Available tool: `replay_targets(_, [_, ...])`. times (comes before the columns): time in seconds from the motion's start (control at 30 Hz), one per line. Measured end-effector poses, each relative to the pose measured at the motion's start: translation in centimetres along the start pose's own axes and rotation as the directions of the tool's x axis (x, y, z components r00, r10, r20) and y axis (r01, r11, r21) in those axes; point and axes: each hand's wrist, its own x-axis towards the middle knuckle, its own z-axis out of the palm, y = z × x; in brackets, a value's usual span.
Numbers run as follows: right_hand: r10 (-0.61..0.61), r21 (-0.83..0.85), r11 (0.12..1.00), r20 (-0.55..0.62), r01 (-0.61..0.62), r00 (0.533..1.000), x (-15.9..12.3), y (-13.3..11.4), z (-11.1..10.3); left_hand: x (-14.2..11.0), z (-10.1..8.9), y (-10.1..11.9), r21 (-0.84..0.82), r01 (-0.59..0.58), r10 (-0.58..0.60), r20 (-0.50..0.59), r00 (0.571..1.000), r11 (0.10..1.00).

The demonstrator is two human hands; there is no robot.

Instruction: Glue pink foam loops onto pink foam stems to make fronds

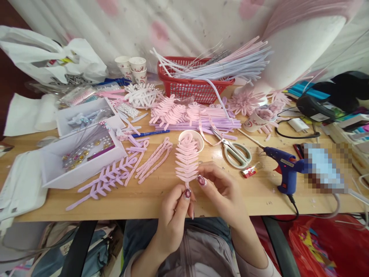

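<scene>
A pale pink leaf (186, 163) made of fuzzy pipe cleaners stands upright over the table's front part, with paired side fronds and a curled top. Its short stem is pinched between the thumb and fingers of my left hand (173, 219). My right hand (223, 192) is closed at the leaf's lower right edge, thumb in front and fingers partly hidden behind. Behind the leaf's top stands a white paper cup (198, 136) with pink pieces in it. Twisted pink pipe-cleaner strands (154, 159) and purple pipe-cleaner leaves (112, 175) lie to the left.
Scissors (236, 154) and a blue glue gun (286, 169) lie to the right. Finished pink leaves (170, 111) are piled at the back, before a red basket (196, 90) of pipe cleaners. White boxes (52, 167) with beads stand at the left. A blue pen (151, 133) lies mid-table.
</scene>
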Motion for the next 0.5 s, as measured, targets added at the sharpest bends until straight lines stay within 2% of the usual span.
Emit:
replay_targets(0.17, [0.087, 0.104, 0.991, 0.022, -0.088, 0.996, -0.33, 0.39, -0.1, 0.14, -0.17, 0.04, 0.011, -0.024, 0.023, 0.022, 0.999, 1.0])
replay_targets(0.33, [0.062, 0.127, 0.99, -0.012, -0.06, 0.998, -0.17, 0.76, 0.21, 0.16, -0.24, 0.12, 0.032, -0.032, 0.031, 0.038, 0.999, 0.999])
replay_targets(0.5, [0.035, 0.081, 0.996, -0.028, -0.033, 0.999, -0.2, 1.03, 0.18, 0.23, -0.33, 0.0, 0.05, -0.05, 0.048, 0.043, 0.998, 0.997])
